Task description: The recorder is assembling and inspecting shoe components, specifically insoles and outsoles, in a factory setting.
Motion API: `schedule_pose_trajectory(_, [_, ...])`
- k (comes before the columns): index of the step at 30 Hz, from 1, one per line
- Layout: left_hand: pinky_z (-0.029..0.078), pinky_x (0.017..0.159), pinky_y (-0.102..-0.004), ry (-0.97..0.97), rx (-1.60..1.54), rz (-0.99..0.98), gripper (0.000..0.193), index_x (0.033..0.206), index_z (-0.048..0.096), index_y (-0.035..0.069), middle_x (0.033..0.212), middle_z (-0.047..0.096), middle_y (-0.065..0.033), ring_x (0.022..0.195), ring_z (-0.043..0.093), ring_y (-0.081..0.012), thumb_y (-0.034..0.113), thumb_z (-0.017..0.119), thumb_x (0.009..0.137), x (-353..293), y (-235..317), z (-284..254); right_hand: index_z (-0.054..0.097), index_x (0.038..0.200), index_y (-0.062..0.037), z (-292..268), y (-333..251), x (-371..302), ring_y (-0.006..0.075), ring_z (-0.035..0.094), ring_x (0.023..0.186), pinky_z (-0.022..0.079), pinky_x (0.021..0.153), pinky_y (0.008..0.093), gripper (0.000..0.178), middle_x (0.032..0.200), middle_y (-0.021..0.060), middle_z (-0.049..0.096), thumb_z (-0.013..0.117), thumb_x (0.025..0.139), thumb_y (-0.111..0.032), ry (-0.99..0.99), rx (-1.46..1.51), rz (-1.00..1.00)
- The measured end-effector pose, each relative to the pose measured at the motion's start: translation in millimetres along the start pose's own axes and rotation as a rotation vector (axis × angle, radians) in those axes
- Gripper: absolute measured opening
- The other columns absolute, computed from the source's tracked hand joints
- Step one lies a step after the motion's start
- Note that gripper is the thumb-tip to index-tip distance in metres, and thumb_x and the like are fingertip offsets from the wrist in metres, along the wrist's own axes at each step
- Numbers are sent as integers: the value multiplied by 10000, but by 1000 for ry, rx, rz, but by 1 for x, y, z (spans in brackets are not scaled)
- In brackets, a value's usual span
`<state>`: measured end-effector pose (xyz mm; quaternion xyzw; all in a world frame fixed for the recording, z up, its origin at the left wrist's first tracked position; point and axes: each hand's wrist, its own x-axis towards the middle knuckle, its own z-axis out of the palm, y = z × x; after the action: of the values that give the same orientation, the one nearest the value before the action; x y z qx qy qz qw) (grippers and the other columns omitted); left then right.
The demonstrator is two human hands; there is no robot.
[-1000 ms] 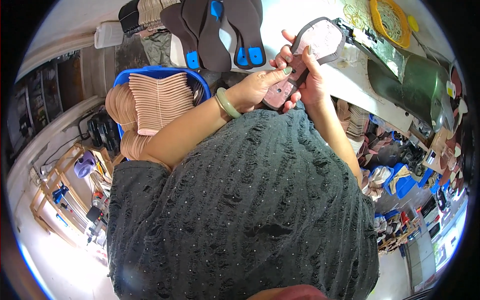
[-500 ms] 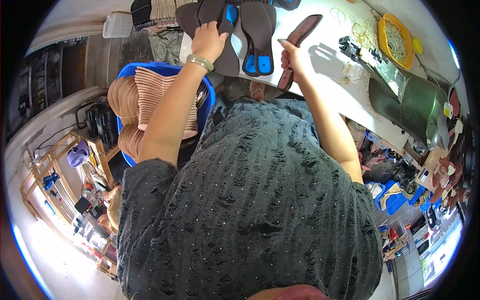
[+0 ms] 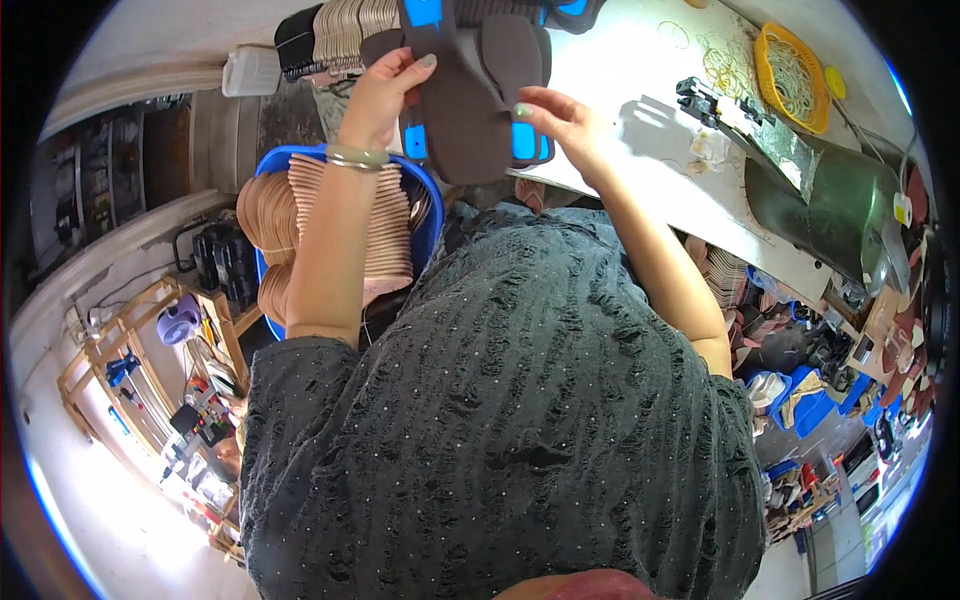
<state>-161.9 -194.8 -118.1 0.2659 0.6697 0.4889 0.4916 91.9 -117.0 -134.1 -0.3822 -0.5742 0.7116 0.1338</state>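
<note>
My left hand [image 3: 385, 95] is closed on a dark brown shoe insole [image 3: 465, 130], its thumb lying on the upper face. The insole is raised above the near edge of the white table and hides part of what is under it. Close to its right edge is my right hand [image 3: 565, 125], its thumb and forefinger a little apart with nothing visible between them. Beneath and behind lie more dark insoles [image 3: 515, 50] with blue heel patches [image 3: 525, 142].
The white table [image 3: 640, 150] carries loose rubber bands [image 3: 728, 70], a yellow basket [image 3: 762, 75] of bands and a dark green machine [image 3: 820, 200]. At left a blue tub [image 3: 435, 200] holds stacked beige insoles [image 3: 350, 220]. Behind stand a row of insoles [image 3: 340, 30] and a white jug [image 3: 250, 72].
My left hand has picked up an insole and drawn it nearer. The curved dark piece gripped in my right hand is no longer seen apart; that hand has moved left and loosened its fingers.
</note>
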Motion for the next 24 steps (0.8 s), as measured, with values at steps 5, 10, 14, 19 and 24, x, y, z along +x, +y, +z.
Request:
schedule_pose_trajectory(5, [444, 831, -230, -35, -175, 113, 352, 1158, 592, 31, 974, 627, 13, 902, 574, -71, 212, 660, 864, -24, 31, 75, 589, 1186, -31, -2, -31, -23, 151, 602, 981, 455, 858, 259, 440, 1064, 98, 657, 690, 819, -251, 17, 162, -58])
schedule_pose_trajectory(10, [438, 916, -329, -301, -510, 33, 384, 1152, 516, 28, 1070, 595, -75, 1014, 568, -190, 356, 484, 956, -36, 50, 132, 648, 1056, -68, 1, -58, -60, 300, 612, 951, 501, 767, 347, 351, 996, 132, 662, 725, 743, -207, 500, -857, -709])
schedule_pose_trajectory(14, [443, 943, -377, -303, -825, -25, 264, 1136, 538, 17, 1121, 604, -98, 1040, 577, -220, 202, 464, 963, -11, 54, 144, 611, 1085, -48, -33, -51, -79, 265, 619, 906, 491, 822, 350, 337, 1011, 122, 640, 698, 774, -143, 583, -627, -866])
schedule_pose_trajectory(19, [453, 936, -367, -491, -796, -80, 233, 1130, 541, 11, 1104, 606, -91, 1032, 584, -203, 145, 492, 945, -10, 64, 166, 558, 1219, -53, -72, -36, -91, 121, 587, 895, 483, 793, 249, 442, 1056, 89, 621, 701, 806, -121, 565, 184, -404])
schedule_pose_trajectory(24, [472, 915, -346, -580, -769, -119, 222, 1122, 536, -16, 1082, 610, -108, 991, 602, -203, 95, 489, 935, -14, 70, 193, 682, 1028, -55, -76, -46, -76, 75, 579, 701, 483, 642, 242, 251, 815, 33, 659, 720, 788, -117, 764, -147, -541])
